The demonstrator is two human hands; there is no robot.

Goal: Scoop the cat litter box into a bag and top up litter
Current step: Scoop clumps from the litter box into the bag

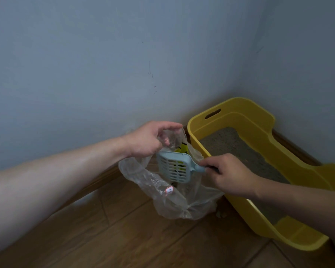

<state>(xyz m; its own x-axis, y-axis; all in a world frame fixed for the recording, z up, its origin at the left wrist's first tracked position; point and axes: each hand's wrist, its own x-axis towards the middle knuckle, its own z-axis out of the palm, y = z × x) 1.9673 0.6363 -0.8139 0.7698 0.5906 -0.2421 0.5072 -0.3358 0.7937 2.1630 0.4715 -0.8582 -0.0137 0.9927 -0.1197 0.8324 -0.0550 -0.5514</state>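
Left grip [143, 140] pinches the bag [168, 202], seemingly limp and light, by its rim beside the box [240, 105]. Right grip [228, 173] clamps the stiff scoop [174, 167] by its handle, head inside the bag.

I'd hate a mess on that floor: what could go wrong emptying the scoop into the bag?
Only the left hand holds the thin bag, at one edge, so its mouth may sag and waste could miss onto the wooden floor. The scoop, gripped by the right hand, might snag the plastic.
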